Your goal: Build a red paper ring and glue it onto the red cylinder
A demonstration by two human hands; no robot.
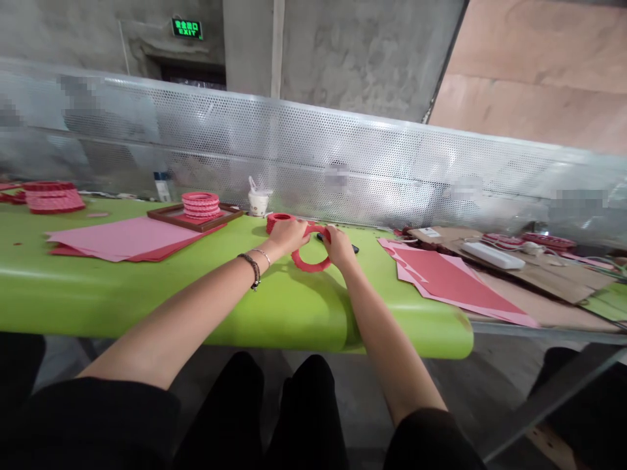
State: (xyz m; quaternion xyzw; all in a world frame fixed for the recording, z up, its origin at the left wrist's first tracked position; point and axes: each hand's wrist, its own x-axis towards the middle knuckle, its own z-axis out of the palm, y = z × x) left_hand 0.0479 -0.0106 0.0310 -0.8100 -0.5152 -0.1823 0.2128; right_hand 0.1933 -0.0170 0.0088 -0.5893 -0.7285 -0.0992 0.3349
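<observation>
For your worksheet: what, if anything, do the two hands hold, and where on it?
Both hold one red paper ring: left hand on its upper left rim, right hand on its upper right rim.

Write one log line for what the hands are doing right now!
left hand: holds red ring | right hand: holds same ring | under: green table | near: red paper, cup

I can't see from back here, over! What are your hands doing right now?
Left hand and right hand both closed on red paper ring, held over green table. Dark flat object just behind right hand. Red paper sheets off right.
</observation>
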